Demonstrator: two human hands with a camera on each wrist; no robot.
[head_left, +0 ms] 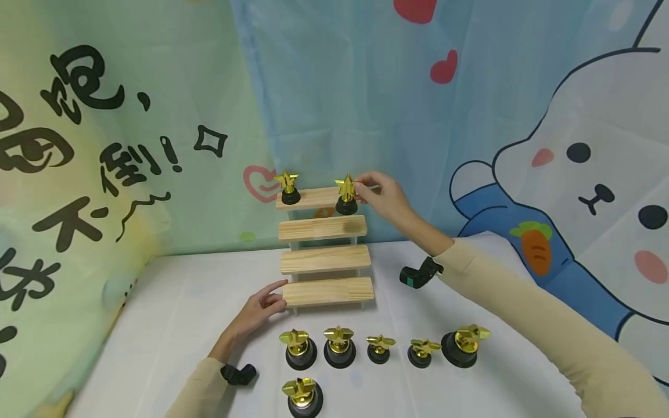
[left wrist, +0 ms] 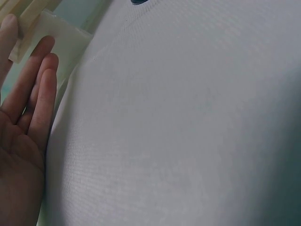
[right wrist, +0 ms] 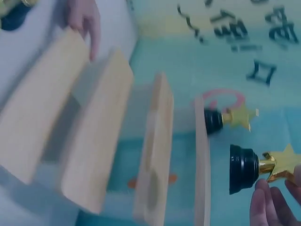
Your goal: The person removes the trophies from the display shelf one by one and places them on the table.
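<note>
My right hand (head_left: 384, 194) pinches a gold star trophy (head_left: 346, 190) by its star, at the right end of the top plank. In the right wrist view its black base (right wrist: 242, 168) shows a small gap from that plank (right wrist: 202, 165). Another star trophy (head_left: 287, 187) stands upright on the top plank's left end. The wooden four-step display rack (head_left: 326, 259) stands against the backdrop. Beside the bottom plank's left end is my left hand (head_left: 257, 310), fingertips touching the wood; the left wrist view shows its fingers (left wrist: 44, 101) fairly straight.
In front of the rack, several star trophies (head_left: 340, 347) stand in a row on the white tabletop (head_left: 209, 302). A larger one (head_left: 462, 345) is at the row's right end, and another (head_left: 303, 397) stands nearer me. A printed cloth backdrop (head_left: 366, 87) hangs behind.
</note>
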